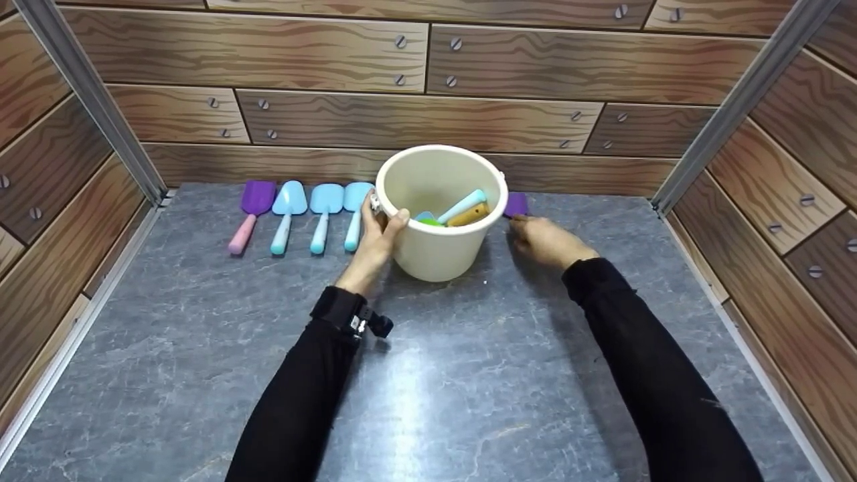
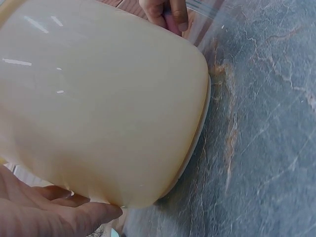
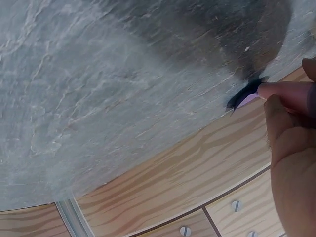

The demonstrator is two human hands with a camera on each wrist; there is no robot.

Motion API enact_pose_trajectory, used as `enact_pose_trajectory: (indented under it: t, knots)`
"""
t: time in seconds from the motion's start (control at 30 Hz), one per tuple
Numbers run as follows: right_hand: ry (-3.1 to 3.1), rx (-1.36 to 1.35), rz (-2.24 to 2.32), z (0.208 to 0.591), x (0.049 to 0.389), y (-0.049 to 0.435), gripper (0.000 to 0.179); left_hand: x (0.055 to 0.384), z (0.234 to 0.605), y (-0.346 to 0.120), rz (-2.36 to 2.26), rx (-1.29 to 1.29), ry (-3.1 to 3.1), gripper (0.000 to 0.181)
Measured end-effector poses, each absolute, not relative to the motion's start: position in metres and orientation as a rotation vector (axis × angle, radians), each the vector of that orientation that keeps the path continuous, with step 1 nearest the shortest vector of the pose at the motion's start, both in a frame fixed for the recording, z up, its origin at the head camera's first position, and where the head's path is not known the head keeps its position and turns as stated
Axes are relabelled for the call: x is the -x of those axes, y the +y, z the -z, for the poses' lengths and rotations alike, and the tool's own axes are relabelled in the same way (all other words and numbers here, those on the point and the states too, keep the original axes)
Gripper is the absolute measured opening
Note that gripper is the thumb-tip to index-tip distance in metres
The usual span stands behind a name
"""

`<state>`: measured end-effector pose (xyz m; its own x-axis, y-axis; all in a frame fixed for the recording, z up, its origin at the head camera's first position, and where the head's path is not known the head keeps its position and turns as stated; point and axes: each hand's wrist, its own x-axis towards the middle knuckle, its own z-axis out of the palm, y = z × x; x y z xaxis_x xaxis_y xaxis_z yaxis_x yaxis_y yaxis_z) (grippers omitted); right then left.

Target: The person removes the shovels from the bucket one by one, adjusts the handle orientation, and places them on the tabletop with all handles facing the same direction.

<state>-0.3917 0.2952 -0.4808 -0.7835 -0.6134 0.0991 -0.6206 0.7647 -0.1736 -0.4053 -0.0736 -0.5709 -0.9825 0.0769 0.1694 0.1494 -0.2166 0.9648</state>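
Note:
My left hand (image 1: 376,244) grips the left side of a cream bucket (image 1: 435,254), thumb against its front wall near the rim. In the left wrist view that hand (image 2: 54,212) lies along the bucket's wall. Inside the bucket are a turquoise handle (image 1: 463,205), an orange-brown handle (image 1: 469,215) and a bright green piece (image 1: 432,222). To the right of the bucket, my right hand (image 1: 552,242) pinches the pink handle (image 2: 172,23) of a toy shovel. Its purple blade (image 1: 516,203) points toward the back wall; the hand hides much of the handle.
Left of the bucket lies a row of toy shovels: a purple one with a pink handle (image 1: 242,234) and three light blue ones, the nearest (image 1: 353,231) partly behind my left hand. Wood-patterned walls (image 1: 335,120) with metal corner posts (image 1: 730,100) enclose the grey marbled floor (image 1: 502,375).

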Motion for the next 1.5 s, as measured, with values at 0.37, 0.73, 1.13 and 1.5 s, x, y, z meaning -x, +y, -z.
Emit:
enact_pose_trajectory:
  t: [0.37, 0.73, 1.13, 1.5]
  knots:
    - [-3.001, -0.951, -0.342, 0.477, 0.391, 0.295, 0.012, 0.438, 0.606, -0.079, 2.365, 0.308, -1.951, 0.141]
    - [-3.028, -0.824, -0.406, 0.435, 0.396, 0.299, 0.053, 0.354, 0.518, -0.072, 2.311, 0.265, -2.031, 0.139]
    - [-2.995, -0.792, -0.370, 0.387, 0.394, 0.293, 0.057, 0.414, 0.584, -0.079, 2.404, 0.270, -1.972, 0.143]
    - [-2.971, -0.809, -0.335, 0.354, 0.386, 0.267, 0.056, 0.379, 0.543, -0.072, 2.365, 0.267, -1.983, 0.148]
